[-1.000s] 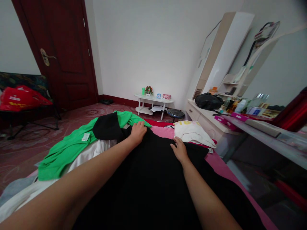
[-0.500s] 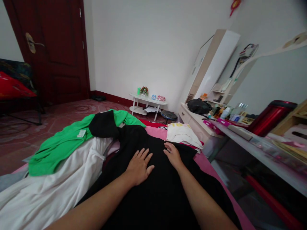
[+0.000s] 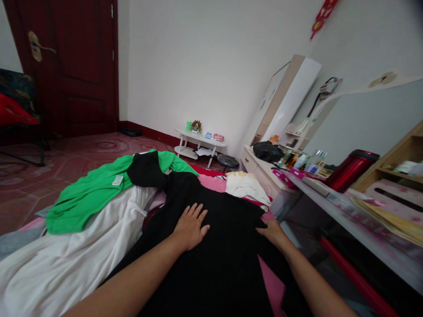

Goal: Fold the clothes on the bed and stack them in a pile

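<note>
A black garment (image 3: pixel 218 255) lies spread over the pink bed (image 3: pixel 211 183), its far sleeve thrown across a green shirt (image 3: pixel 89 193). The left hand (image 3: pixel 191 225) rests flat on the garment's middle, palm down, fingers (image 3: pixel 198 212) apart. The right hand (image 3: pixel 273 231) is at the garment's right edge; its fingers are hidden against the dark cloth, so whether they pinch it cannot be told. A white cloth (image 3: pixel 82 251) lies just left of the garment, and a folded white top (image 3: pixel 246 187) lies beyond it. A red flask (image 3: pixel 350 169) stands on the surface (image 3: pixel 330 200) to the right.
</note>
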{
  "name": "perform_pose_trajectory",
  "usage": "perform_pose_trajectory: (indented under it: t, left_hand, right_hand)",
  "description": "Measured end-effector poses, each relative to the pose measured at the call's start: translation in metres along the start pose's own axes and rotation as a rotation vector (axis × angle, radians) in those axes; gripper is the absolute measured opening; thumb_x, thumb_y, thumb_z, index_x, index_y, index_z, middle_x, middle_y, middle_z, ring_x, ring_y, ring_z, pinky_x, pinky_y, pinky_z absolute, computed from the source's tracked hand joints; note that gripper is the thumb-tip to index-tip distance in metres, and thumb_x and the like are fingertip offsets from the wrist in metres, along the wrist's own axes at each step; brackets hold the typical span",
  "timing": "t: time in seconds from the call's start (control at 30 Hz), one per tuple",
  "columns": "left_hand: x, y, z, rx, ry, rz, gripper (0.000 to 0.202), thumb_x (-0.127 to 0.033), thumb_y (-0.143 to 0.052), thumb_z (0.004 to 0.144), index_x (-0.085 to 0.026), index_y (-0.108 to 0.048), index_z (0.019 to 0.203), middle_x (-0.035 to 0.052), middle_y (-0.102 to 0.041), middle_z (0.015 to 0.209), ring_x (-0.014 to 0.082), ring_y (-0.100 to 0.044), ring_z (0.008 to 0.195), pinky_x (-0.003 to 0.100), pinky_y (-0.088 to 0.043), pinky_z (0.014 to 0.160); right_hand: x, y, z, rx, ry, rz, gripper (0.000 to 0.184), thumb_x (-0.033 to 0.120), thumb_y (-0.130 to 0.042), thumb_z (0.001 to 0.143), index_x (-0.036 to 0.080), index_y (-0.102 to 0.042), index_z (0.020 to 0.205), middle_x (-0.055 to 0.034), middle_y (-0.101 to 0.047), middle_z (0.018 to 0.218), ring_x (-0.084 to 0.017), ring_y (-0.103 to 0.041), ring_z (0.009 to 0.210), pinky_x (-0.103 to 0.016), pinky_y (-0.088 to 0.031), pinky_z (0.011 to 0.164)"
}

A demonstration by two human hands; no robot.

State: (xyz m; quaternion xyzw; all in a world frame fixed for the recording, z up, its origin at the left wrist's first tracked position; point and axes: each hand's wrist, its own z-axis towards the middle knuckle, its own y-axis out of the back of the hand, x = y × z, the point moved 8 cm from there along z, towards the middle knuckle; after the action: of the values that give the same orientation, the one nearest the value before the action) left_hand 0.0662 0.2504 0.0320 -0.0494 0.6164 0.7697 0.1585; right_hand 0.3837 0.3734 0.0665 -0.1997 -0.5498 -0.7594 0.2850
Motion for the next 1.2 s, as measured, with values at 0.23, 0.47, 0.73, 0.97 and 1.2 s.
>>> perform_pose_trajectory:
  t: [0.23,0.47,0.73,0.97,1.2]
  left_hand:
    - [0.002,-0.005,0.001,-0.002,-0.006,0.014,0.059,-0.052,-0.033,0.093,-0.021,-0.040,0.142,0.0086,-0.029,0.152,0.0295,-0.021,0.141,0.048,-0.015,0.115]
    - [0.003,-0.007,0.002,-0.019,-0.001,0.033,0.059,-0.053,-0.031,0.093,-0.022,-0.040,0.142,0.0077,-0.029,0.152,0.0291,-0.022,0.141,0.048,-0.016,0.115]
    - [0.002,-0.005,0.001,-0.011,0.006,0.038,0.059,-0.053,-0.029,0.093,-0.022,-0.039,0.142,0.0075,-0.028,0.153,0.0284,-0.021,0.141,0.048,-0.016,0.115]
    - [0.003,-0.005,0.001,-0.020,0.009,0.026,0.060,-0.054,-0.030,0.093,-0.023,-0.039,0.142,0.0075,-0.029,0.153,0.0284,-0.020,0.142,0.048,-0.016,0.115]
    - [0.003,-0.003,0.001,-0.011,0.008,0.023,0.059,-0.052,-0.032,0.093,-0.021,-0.039,0.142,0.0093,-0.029,0.152,0.0283,-0.022,0.141,0.049,-0.017,0.115]
  right_hand:
    - [0.016,0.103,0.018,-0.574,-0.227,-0.139,0.039,0.041,-0.059,0.068,0.014,-0.069,0.094,-0.0128,-0.070,0.083,-0.027,-0.064,0.073,-0.033,-0.044,0.060]
    - [0.014,0.067,0.002,-0.322,-0.226,-0.590,0.044,0.022,-0.049,0.075,0.017,-0.059,0.117,-0.0169,-0.060,0.114,-0.033,-0.057,0.102,-0.042,-0.045,0.078]
    - [0.126,-0.026,0.010,0.003,0.458,-0.253,0.032,0.017,-0.038,0.082,0.017,-0.065,0.100,-0.0091,-0.066,0.101,-0.021,-0.059,0.098,-0.034,-0.045,0.090]
    - [0.115,-0.129,-0.010,0.563,0.547,-0.444,0.053,0.044,-0.035,0.094,0.023,-0.039,0.142,-0.0064,-0.033,0.151,-0.021,-0.026,0.140,-0.043,-0.021,0.113]
    - [0.122,-0.174,-0.005,0.447,0.082,-0.538,0.060,0.047,-0.029,0.094,0.019,-0.028,0.147,-0.0120,-0.013,0.157,-0.029,-0.012,0.143,-0.060,-0.019,0.108]
